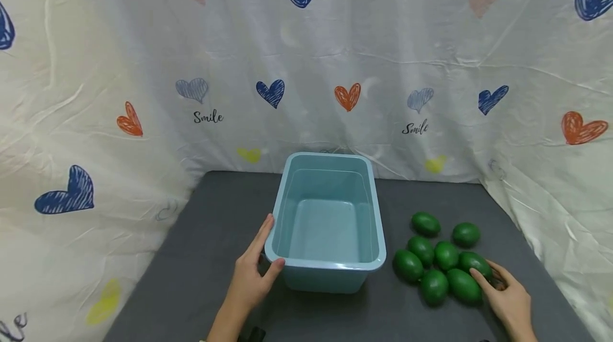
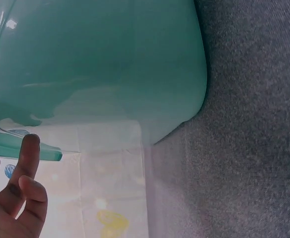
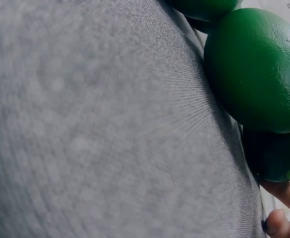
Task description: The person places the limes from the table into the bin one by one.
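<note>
The left hand [image 1: 253,274] grips a pale-blue rectangular plastic bin [image 1: 325,279]; the right hand [image 1: 511,299] pinches a glossy green oval fruit [image 1: 474,260] (similar fruits [image 1: 446,255] crowd beside it).

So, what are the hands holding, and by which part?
The left hand holds the tub by its rim, near left corner. The right hand touches a green fruit; a grip can't be told.

The left hand [image 1: 251,281] spreads its thumb wide of its forefinger; the right hand [image 1: 511,299] angles leftward, thumb and forefinger parted.
</note>
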Motion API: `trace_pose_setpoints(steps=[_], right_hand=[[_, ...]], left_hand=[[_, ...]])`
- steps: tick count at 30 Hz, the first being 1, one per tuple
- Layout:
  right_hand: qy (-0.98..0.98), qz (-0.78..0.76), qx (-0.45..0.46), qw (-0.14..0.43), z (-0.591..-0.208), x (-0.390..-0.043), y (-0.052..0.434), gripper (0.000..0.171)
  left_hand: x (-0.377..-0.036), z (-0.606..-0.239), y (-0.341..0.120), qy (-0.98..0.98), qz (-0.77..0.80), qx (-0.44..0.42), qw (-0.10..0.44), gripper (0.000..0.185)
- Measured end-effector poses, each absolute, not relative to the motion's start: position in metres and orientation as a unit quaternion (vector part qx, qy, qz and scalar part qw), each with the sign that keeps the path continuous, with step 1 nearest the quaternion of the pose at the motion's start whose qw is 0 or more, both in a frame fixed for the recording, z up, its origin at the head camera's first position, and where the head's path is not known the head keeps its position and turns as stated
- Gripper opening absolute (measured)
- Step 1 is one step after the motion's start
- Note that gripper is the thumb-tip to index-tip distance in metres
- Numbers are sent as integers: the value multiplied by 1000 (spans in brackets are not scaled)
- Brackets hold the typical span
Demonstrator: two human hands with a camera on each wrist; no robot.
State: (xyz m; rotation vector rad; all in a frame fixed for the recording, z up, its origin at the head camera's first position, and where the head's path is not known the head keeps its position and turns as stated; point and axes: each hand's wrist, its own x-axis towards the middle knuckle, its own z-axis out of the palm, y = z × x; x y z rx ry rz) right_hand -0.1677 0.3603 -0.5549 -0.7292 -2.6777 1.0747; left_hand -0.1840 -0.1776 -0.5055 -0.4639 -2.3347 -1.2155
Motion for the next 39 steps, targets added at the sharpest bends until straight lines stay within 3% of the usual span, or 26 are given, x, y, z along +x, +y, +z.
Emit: trace_pose_setpoints(steps=[12, 24, 39], right_hand=[[-896, 348, -249, 118, -550, -166, 358, 74], [-890, 350, -219, 193, -528, -169, 352, 64], [-879, 380, -149, 246, -498, -182, 307, 56]], left_hand=[[-187, -506, -176, -831, -461, -191, 247, 84], [-184, -505, -176, -843, -453, -170, 236, 82], [-183, -504, -175, -840, -469, -164, 219, 80]])
